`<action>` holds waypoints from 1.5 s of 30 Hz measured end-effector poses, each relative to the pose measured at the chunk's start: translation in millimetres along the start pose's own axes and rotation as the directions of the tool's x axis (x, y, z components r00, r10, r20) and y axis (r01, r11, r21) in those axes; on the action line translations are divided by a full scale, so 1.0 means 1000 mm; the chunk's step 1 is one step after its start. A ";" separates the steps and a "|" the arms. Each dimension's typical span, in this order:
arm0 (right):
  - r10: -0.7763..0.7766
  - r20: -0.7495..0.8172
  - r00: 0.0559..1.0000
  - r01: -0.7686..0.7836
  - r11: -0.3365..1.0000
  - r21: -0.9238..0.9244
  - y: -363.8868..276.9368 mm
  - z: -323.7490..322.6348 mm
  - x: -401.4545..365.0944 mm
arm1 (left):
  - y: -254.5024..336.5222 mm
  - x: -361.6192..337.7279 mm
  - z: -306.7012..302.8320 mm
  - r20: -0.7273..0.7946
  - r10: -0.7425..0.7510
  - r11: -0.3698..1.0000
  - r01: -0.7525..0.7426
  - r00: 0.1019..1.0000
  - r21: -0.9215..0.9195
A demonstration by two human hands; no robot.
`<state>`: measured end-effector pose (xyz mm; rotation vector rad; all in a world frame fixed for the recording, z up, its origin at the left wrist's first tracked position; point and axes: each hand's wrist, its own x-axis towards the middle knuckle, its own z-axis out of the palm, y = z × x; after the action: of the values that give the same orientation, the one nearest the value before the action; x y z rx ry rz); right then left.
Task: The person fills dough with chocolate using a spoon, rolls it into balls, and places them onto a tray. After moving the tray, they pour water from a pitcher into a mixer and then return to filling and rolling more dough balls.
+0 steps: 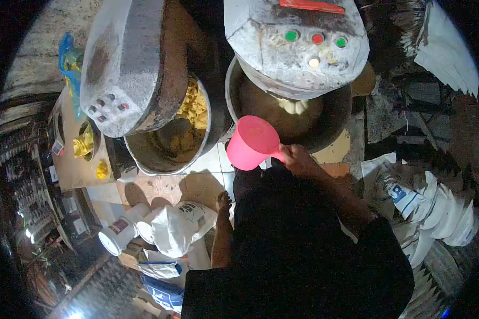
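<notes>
My right hand (297, 160) grips the handle of a pink plastic dipper (246, 149), fingers wrapped round it. The dipper is held at the near rim of a large metal mixer bowl (232, 80); its contents cannot be made out. Inside that bowl a pale mass of dough (294, 106) shows below the mixer head (298, 58), which carries green and red buttons. My left hand (224, 202) hangs low at my side, above the floor, with loosely bent fingers and nothing visible in it.
At left, a second mixer (127, 69) stands over a bowl (167, 173) holding yellow crumbly dough (194, 109). White buckets (117, 234) and a white sack (173, 231) crowd the floor at lower left. More white sacks (442, 212) lie at right. A wooden table (72, 165) stands far left.
</notes>
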<state>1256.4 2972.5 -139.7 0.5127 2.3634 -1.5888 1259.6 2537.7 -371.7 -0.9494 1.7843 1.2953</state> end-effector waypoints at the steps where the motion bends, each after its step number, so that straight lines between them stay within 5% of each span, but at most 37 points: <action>1: -0.020 -0.028 0.999 0.020 1.000 0.005 0.014 0.008 0.002 | -0.001 0.006 -0.003 -0.005 -0.003 1.000 0.003 1.000 0.027; 2: -0.040 -0.056 0.998 0.040 0.999 0.010 0.037 0.021 0.005 | -0.001 0.011 -0.008 0.083 -0.019 0.996 0.026 0.996 -0.082; 6: 0.181 0.051 0.982 -0.183 0.982 0.036 -0.001 0.002 0.004 | 0.003 0.019 -0.004 0.058 0.012 1.000 -0.013 0.998 0.008; 8: 0.134 0.065 0.989 -0.138 0.989 0.061 0.008 0.004 0.007 | 0.004 0.021 -0.011 0.126 -0.031 0.998 0.038 0.992 -0.054; 9: 0.110 0.071 0.991 -0.115 0.991 0.075 0.012 0.006 0.008 | 0.000 0.022 -0.011 0.181 0.178 0.984 -0.181 0.967 0.000; 14: 0.185 0.116 0.976 -0.204 0.961 0.187 0.013 0.008 0.007 | 0.017 -0.003 0.006 -0.021 -0.048 0.992 0.050 0.999 0.115; 18: 0.346 0.231 0.909 -0.398 0.884 0.244 -0.014 -0.005 0.004 | 0.017 -0.012 0.007 -0.030 -0.017 0.999 0.018 0.999 0.031; 23: 0.238 0.133 0.962 -0.265 0.932 0.247 0.026 0.020 0.009 | -0.003 0.004 -0.012 0.180 0.120 0.970 -0.076 0.976 -0.232; 26: 0.234 0.108 0.966 -0.256 0.917 0.306 0.033 0.029 0.009 | 0.013 0.001 -0.003 0.027 -0.055 0.998 0.055 0.998 0.021; 30: 0.221 0.170 0.960 -0.257 0.937 0.235 0.016 0.014 0.004 | 0.000 0.010 -0.010 0.115 -0.003 0.994 0.015 0.993 -0.106; 35: -0.247 -0.141 0.959 0.255 0.966 0.040 0.031 0.031 -0.001 | 0.016 -0.016 0.004 0.009 0.018 0.999 -0.018 1.000 0.030; 37: -0.229 -0.120 0.966 0.242 0.965 0.102 0.038 0.032 0.001 | -0.024 0.018 -0.014 0.149 0.301 0.942 -0.318 0.942 0.108; 39: -0.118 0.029 0.993 0.113 0.985 0.132 0.038 0.029 -0.001 | -0.031 0.018 -0.017 0.181 0.346 0.929 -0.363 0.920 0.071; 41: -0.036 0.197 0.980 0.027 0.998 0.052 0.035 0.023 -0.001 | -0.006 -0.013 -0.002 0.110 0.168 0.985 -0.163 0.980 -0.060; 45: -0.024 0.271 0.962 0.002 0.997 0.082 0.028 0.017 0.000 | 0.004 -0.016 0.005 0.035 0.048 0.999 -0.049 0.998 0.018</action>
<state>1268.3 2966.2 -169.4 0.2729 2.1111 -1.6483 1264.5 2546.2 -356.9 -0.8732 1.7997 1.3147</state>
